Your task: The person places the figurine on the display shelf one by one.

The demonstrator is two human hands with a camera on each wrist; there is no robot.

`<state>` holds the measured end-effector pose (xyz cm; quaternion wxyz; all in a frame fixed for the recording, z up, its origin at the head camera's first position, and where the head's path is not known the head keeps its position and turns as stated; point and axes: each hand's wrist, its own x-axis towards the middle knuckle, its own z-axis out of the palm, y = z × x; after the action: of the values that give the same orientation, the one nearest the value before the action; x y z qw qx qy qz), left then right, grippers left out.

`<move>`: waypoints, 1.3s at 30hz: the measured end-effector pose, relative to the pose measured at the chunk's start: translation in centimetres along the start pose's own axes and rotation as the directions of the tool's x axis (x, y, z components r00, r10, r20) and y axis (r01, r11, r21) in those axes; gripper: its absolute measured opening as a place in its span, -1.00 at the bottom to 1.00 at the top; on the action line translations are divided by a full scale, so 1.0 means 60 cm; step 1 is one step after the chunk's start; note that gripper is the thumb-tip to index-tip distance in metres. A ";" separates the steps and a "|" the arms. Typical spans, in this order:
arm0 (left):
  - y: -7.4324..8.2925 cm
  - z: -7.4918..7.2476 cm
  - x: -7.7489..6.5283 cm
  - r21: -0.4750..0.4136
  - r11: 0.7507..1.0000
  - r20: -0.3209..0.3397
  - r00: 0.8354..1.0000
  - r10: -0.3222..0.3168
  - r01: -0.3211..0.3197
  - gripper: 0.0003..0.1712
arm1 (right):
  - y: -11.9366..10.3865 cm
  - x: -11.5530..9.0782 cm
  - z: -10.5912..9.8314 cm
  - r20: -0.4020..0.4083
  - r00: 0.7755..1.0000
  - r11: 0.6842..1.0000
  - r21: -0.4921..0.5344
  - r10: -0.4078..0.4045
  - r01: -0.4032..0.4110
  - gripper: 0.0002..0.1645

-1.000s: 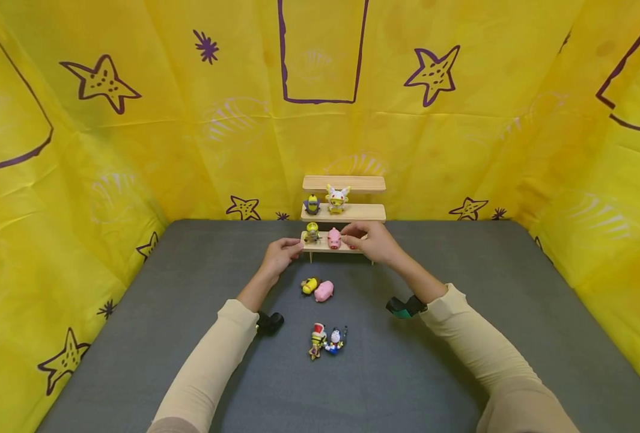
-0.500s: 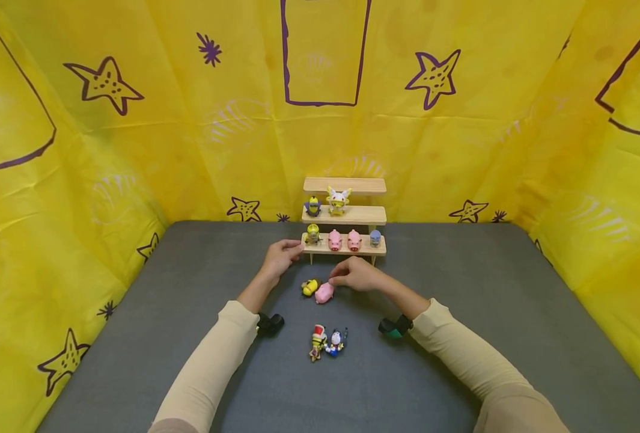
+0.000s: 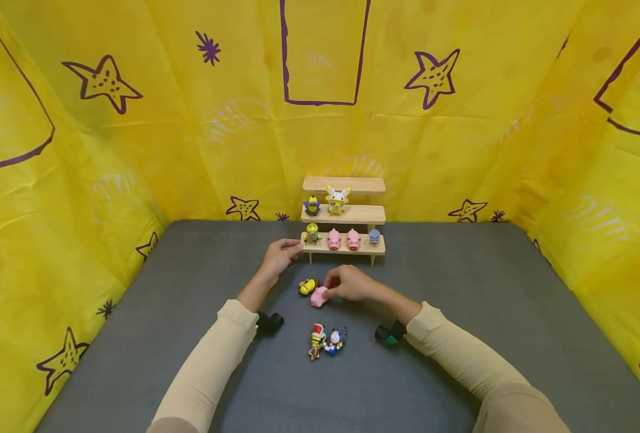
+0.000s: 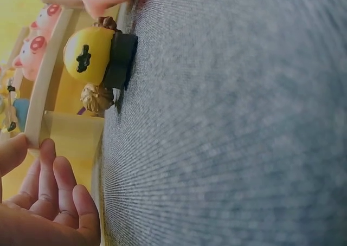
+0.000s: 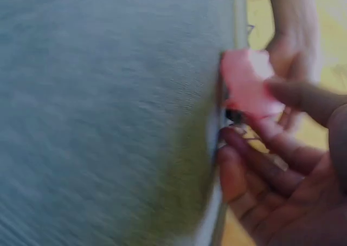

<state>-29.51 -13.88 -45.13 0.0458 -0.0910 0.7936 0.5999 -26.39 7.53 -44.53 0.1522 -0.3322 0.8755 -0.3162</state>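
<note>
My left hand (image 3: 279,258) pinches the left end of a three-tier wooden shelf (image 3: 364,214) between thumb and forefinger, at its lowest tier. Over the grey table, my right hand (image 3: 353,284) holds a pink toy pig (image 3: 318,297) between thumb and fingers; the right wrist view shows the pig (image 5: 250,81) side-on, slightly blurred. Right beside it lies a yellow figurine (image 3: 307,287), black at its base in the left wrist view. On the lowest tier stand a yellow figurine (image 3: 312,233), two pink pigs (image 3: 333,239) and a small blue-grey figurine (image 3: 374,238).
The middle tier bears a yellow-and-purple figurine (image 3: 312,206) and a white-eared yellow one (image 3: 337,202). Nearer on the table (image 3: 438,385) lie a red-hatted figurine (image 3: 316,341) and a blue-and-white figurine (image 3: 335,341). A yellow patterned cloth (image 3: 190,162) encloses the back and sides.
My right hand has come down from the lowest tier to the table and taken hold of the pink pig there, shifting it slightly. The left hand stays at the shelf's end.
</note>
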 end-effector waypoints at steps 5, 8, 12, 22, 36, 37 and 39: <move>0.003 -0.003 -0.001 -0.006 1.000 0.001 1.000 0.005 -0.005 -0.59 | -0.005 -0.005 0.012 -0.011 0.993 0.992 0.047 -0.118 0.118 -0.85; 0.003 -0.003 -0.002 -0.008 1.000 0.003 1.000 -0.001 0.001 -0.59 | -0.009 -0.009 0.015 -0.019 0.992 0.986 0.104 -0.125 0.127 -0.84; 0.005 -0.002 -0.002 -0.006 1.000 0.006 1.000 -0.009 0.009 -0.59 | -0.010 -0.015 0.012 -0.057 0.992 0.985 0.123 -0.113 0.119 -0.83; 0.005 -0.001 0.001 -0.003 1.000 -0.003 1.000 -0.018 0.018 -0.58 | -0.010 -0.025 0.008 -0.054 0.972 0.969 -0.103 -0.230 0.224 -0.77; 0.004 0.000 -0.001 0.004 1.000 -0.008 1.000 -0.020 0.020 -0.60 | -0.014 -0.030 0.016 0.010 0.966 0.964 -0.060 -0.258 0.258 -0.78; 0.004 0.000 -0.001 0.005 1.000 -0.008 1.000 -0.019 0.019 -0.60 | -0.015 -0.029 0.016 0.012 0.970 0.969 -0.038 -0.244 0.244 -0.76; 0.005 0.000 -0.001 0.004 1.000 -0.008 1.000 -0.019 0.019 -0.60 | -0.017 -0.029 0.015 0.020 0.978 0.978 0.005 -0.208 0.208 -0.71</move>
<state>-29.48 -13.81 -44.84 0.0487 -0.1006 0.7940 0.5976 -24.16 7.72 -44.45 0.1280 -0.4249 0.8338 -0.3283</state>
